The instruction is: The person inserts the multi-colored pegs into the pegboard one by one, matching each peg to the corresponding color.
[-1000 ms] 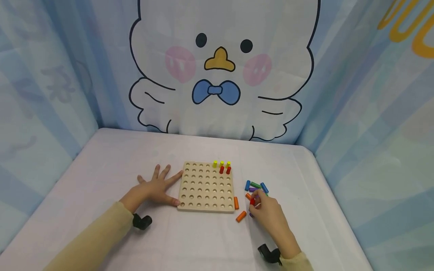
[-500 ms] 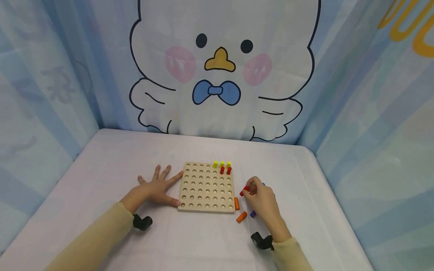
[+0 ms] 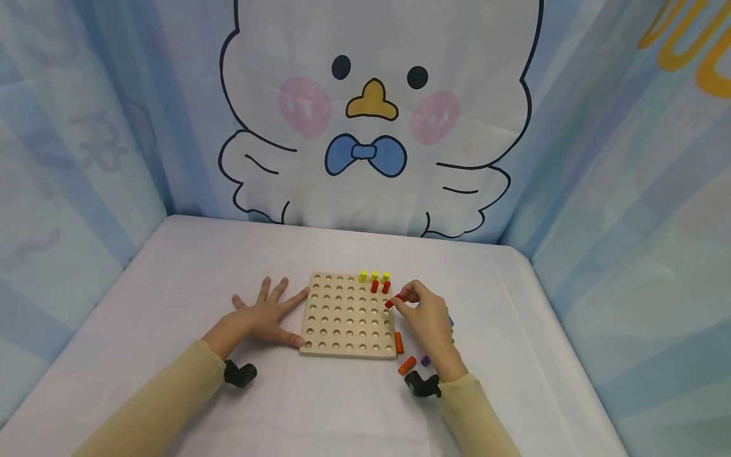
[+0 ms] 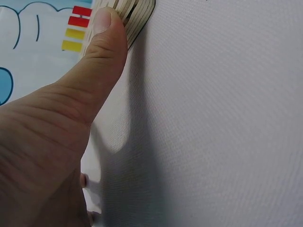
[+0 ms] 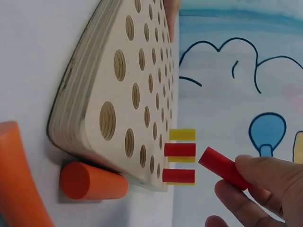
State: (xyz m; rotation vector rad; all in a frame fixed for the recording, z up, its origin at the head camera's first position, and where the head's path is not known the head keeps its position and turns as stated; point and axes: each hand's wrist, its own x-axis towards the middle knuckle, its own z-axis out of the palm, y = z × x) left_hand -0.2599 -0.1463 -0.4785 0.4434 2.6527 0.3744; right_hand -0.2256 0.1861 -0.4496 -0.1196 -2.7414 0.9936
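Note:
A square wooden pegboard (image 3: pixel 348 317) with rows of round holes lies on the table. Three yellow pegs (image 3: pixel 363 277) stand in its far row at the right, and two red pegs (image 3: pixel 374 287) stand just in front of them. My right hand (image 3: pixel 425 317) pinches another red peg (image 5: pixel 222 168) between thumb and fingers, tilted, above the board's right edge. On the other side, my left hand (image 3: pixel 265 319) lies with fingers spread, its thumb and a fingertip touching the board's left edge. In the left wrist view the thumb (image 4: pixel 102 42) rests against the board's corner.
One orange peg (image 3: pixel 399 343) lies along the board's right side, and a second orange peg (image 3: pixel 407 365) is nearer the front. A purple peg (image 3: pixel 425 361) lies beside my right wrist. Blue and green pegs are mostly hidden behind my right hand.
My right hand has lifted the red peg from the loose pegs and carried it left and away from me to the board's right edge. The left hand has stayed in place.

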